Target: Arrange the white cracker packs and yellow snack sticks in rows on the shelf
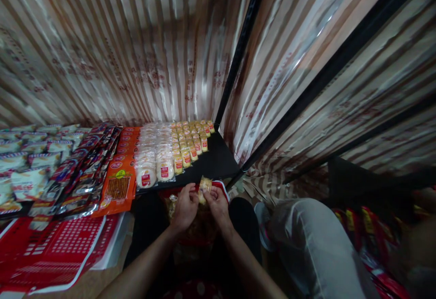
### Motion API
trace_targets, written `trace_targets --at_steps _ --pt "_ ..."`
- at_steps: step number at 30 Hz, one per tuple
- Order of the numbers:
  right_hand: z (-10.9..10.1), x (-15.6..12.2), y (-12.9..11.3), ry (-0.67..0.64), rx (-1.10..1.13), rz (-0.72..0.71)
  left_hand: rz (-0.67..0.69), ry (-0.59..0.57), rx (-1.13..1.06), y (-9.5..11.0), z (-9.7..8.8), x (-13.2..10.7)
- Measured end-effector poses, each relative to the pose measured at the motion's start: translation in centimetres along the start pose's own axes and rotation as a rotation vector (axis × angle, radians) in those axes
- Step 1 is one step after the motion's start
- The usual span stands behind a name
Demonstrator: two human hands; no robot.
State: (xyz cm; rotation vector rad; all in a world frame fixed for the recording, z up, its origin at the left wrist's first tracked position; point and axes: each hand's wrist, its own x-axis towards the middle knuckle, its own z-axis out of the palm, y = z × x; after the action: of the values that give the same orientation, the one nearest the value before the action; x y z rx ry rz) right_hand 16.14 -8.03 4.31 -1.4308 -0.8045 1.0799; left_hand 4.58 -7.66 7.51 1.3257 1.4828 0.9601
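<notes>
My left hand [185, 208] and my right hand [216, 203] meet just below the front edge of a black shelf [218, 160]. Both are closed on one small yellow wrapped snack packet [205, 185], held between the fingertips. Under the hands sits a red bag or basket [223, 184] with more such packets in it, mostly hidden by my hands. On the shelf ahead lie rows of small yellow packets [190, 142] and rows of round white wrapped cakes [155, 156].
Orange packets [119, 178], dark red-and-black packets [80, 171] and white snack bags [29, 165] fill the shelf to the left. Red flat cartons [57, 244] lie at lower left. A knee in grey trousers [316, 240] is at right. Striped plastic sheeting and a black post [238, 58] stand behind.
</notes>
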Motion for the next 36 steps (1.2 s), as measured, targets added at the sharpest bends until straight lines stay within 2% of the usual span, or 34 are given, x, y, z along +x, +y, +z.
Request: trace_targets --at_steps 3,7,10,13,15,18,20,23,26,32,36 --pt "0.1 0.1 -0.4 0.024 -0.030 -0.034 0.226 -0.058 0.110 0.1 0.7 -0.7" --pt "-0.2 -0.4 -1.2 -0.027 -0.064 -0.038 0.290 -0.047 0.144 0.3 1.2 -0.8" --pt "-0.5 -0.6 -1.4 -0.097 -0.084 -0.050 0.246 -0.023 0.124 0.5 1.1 -0.4" --pt "-0.8 -0.3 -1.4 -0.162 -0.129 -0.093 0.128 -0.013 0.076 0.5 0.5 0.5" --pt "-1.0 0.1 -1.4 -0.107 -0.264 -0.202 0.052 -0.017 0.030 0.3 -0.1 1.4" --pt "-1.4 0.5 -1.9 -0.006 -0.586 -0.456 -0.039 -0.073 -0.056 0.0 -0.8 2.7" --pt "-1.8 0.7 -2.2 -0.047 -0.750 -0.591 -0.076 -0.144 -0.130 -0.1 -1.1 3.3" --pt "-2.2 0.8 -2.2 -0.173 -0.866 -0.707 -0.104 -0.197 -0.175 0.2 -1.2 3.8" --pt "-2.5 1.1 -1.8 -0.220 -0.898 -0.742 -0.102 -0.219 -0.120 0.7 -1.0 4.1" --pt "-2.7 1.8 -2.0 -0.201 -0.943 -0.691 -0.099 -0.183 -0.025 1.5 0.0 6.0" --pt "-2.6 2.4 -2.3 -0.203 -0.940 -0.637 -0.014 -0.181 0.087 2.2 0.6 7.5"
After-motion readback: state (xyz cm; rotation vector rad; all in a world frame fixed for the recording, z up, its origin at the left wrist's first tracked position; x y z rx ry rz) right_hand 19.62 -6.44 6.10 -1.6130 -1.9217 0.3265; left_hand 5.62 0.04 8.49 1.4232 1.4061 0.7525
